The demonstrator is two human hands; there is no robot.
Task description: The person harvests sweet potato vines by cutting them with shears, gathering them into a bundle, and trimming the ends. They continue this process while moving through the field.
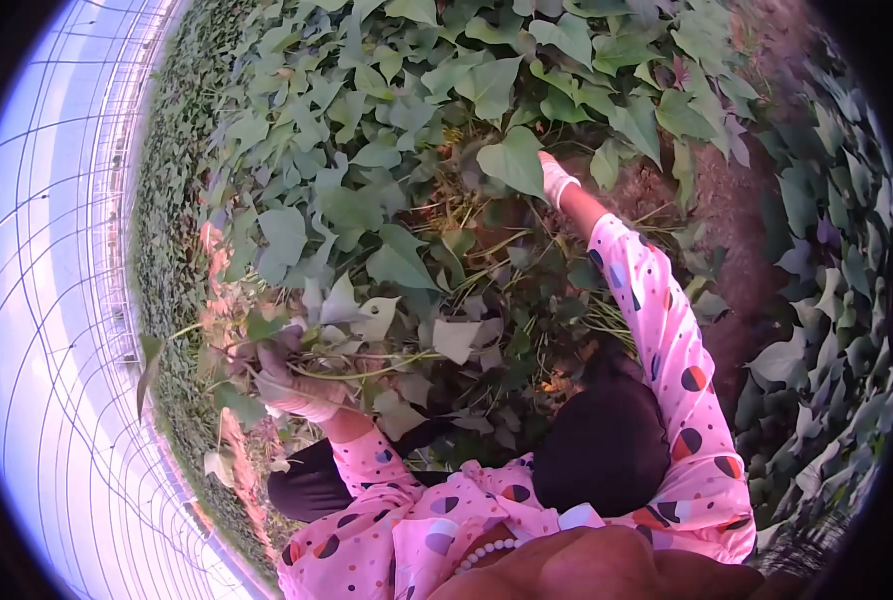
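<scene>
My left hand (pixel 298 388), in a pale, soiled glove, is closed round leafy vine stems (pixel 391 368) at the lower left. Leaves hang from the stems on both sides of it, and some cover part of the fingers. Farther forward, my right hand (pixel 554 178) reaches into the green foliage (pixel 486 85), also in a whitish glove. A broad heart-shaped leaf (pixel 512 161) lies over its fingers, so what they touch is hidden. Between the hands are tangled bare stems (pixel 486 262) and dry plant matter.
Reddish-brown soil (pixel 731 220) runs between the vines and another leafy row (pixel 816 300) at the right. My dark-trousered knees (pixel 602 440) are bent close below the hands. A wire-like framework (pixel 56 230) curves along the left, against the sky.
</scene>
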